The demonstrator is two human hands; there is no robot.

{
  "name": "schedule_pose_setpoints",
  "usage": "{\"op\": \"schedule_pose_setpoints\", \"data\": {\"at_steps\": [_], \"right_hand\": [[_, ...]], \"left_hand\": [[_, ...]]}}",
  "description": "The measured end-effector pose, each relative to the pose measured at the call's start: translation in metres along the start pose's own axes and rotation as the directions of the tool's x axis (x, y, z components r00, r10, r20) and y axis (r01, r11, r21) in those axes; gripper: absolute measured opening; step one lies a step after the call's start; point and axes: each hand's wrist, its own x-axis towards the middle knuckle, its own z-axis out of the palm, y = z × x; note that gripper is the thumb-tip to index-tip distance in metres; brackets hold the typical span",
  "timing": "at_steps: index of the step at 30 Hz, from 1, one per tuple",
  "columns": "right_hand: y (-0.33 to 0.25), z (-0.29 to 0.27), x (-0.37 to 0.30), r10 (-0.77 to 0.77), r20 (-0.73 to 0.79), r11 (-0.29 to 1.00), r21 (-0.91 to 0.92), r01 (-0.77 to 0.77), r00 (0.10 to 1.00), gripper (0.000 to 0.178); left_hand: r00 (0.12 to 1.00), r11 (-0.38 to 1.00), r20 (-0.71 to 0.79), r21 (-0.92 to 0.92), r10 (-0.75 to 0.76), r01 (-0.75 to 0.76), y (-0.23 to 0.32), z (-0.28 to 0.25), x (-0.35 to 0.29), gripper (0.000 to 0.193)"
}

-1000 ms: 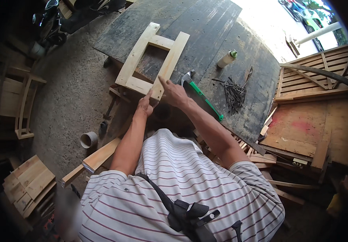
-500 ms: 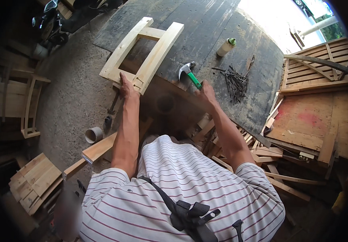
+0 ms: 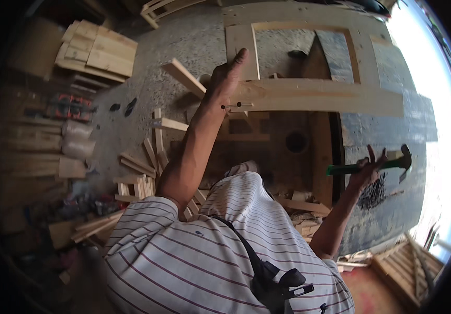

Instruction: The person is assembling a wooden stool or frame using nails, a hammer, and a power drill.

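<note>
My left hand (image 3: pixel 226 81) grips one end of a pale wooden frame (image 3: pixel 314 96), thumb along its end piece. The frame is raised and tilted over the workbench's near edge, its rectangular opening facing me. Close to my left wrist, two nails (image 3: pixel 231 106) stick out of the frame's near rail. Off to the right, above the bench, my right hand (image 3: pixel 365 171) is closed round a claw hammer (image 3: pixel 387 164) by its green handle, some fingers loosely lifted. The hammer's head points right. A pile of loose nails (image 3: pixel 373 192) lies on the bench, partly behind that hand.
The dark-topped workbench (image 3: pixel 387 227) extends along the right. Timber offcuts (image 3: pixel 149 157) and a stack of boards (image 3: pixel 108 49) lie to the left on the concrete floor (image 3: pixel 183 36). A slatted wooden panel (image 3: pixel 406 272) stands at lower right.
The view has swung left. The wooden frame has been lifted and turned, with my left hand still on its end. My right hand has raised the hammer off the bench.
</note>
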Motion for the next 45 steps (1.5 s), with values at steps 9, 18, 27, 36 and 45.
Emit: {"op": "schedule_pose_setpoints", "data": {"at_steps": [9,18,27,36,45], "right_hand": [[-0.039,0.108,-0.096,0.111,0.195,0.968,0.203,-0.151,0.975,0.071],[0.043,0.184,-0.159,0.157,0.261,0.987,-0.060,-0.146,0.953,0.023],[0.051,0.221,-0.184,0.159,0.188,0.968,-0.225,-0.115,0.969,0.019],[0.058,0.219,-0.178,0.203,0.201,0.959,-0.239,-0.153,0.958,0.020],[0.061,0.217,-0.170,0.215,0.224,0.943,-0.299,-0.143,0.950,0.021]], "left_hand": [[0.999,0.970,-0.011,0.241,0.035,-0.032,0.020,-0.140,-0.034,0.083],[0.999,0.978,0.034,0.203,0.031,-0.037,-0.004,-0.266,0.020,0.067],[1.000,0.966,0.012,0.256,-0.028,0.024,-0.059,-0.311,0.040,0.063],[0.997,0.983,0.024,0.172,-0.072,0.067,-0.081,-0.311,0.037,0.106],[0.998,0.989,0.051,0.142,0.031,-0.038,-0.112,-0.313,0.062,0.083]]}}
